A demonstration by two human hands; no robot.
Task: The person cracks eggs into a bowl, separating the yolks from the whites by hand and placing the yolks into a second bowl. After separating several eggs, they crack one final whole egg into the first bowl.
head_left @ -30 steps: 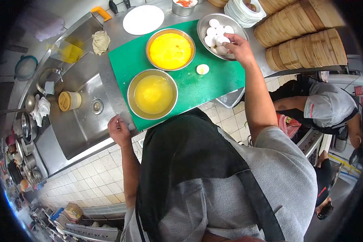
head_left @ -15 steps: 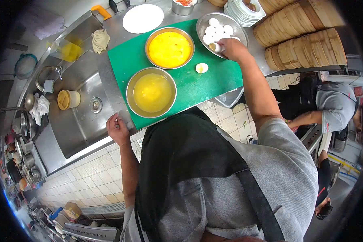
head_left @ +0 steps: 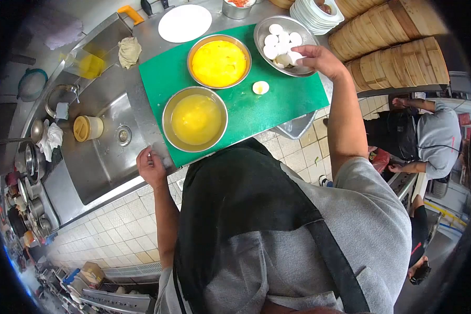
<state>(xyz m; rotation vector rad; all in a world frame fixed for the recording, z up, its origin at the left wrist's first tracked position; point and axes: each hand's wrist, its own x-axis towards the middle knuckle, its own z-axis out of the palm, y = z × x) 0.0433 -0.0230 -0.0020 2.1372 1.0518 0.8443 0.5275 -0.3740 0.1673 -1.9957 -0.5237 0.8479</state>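
Observation:
My right hand [head_left: 325, 62] is over the metal bowl [head_left: 312, 41] at the board's far right, thumb and fingers closed on a white egg [head_left: 294, 57]. Several more white eggs [head_left: 270, 40] lie in that bowl, with a broken eggshell [head_left: 281, 61] beside the held egg. Another opened eggshell [head_left: 260, 87], yellowish inside, sits on the green cutting board [head_left: 256, 115]. My left hand [head_left: 152, 167] is low at the sink's edge, fingers curled together; whatever they hold is too small to make out. Near it stands a bowl of cloudy yellow liquid [head_left: 195, 120]. Behind is a bowl of yolks [head_left: 219, 64].
A sink [head_left: 102, 172] with a lidded tub [head_left: 88, 129] lies left. Behind the board are a white oval plate [head_left: 184, 23] and a crumpled cloth [head_left: 129, 53]. Stacked plates [head_left: 315, 18] and bamboo steamers [head_left: 397, 65] stand right. A co-worker [head_left: 437, 136] is farther right.
My right hand has let go of the broken shell in the egg bowl, shifted slightly right and closed on a whole egg. My left hand has barely moved. The co-worker at right has shifted.

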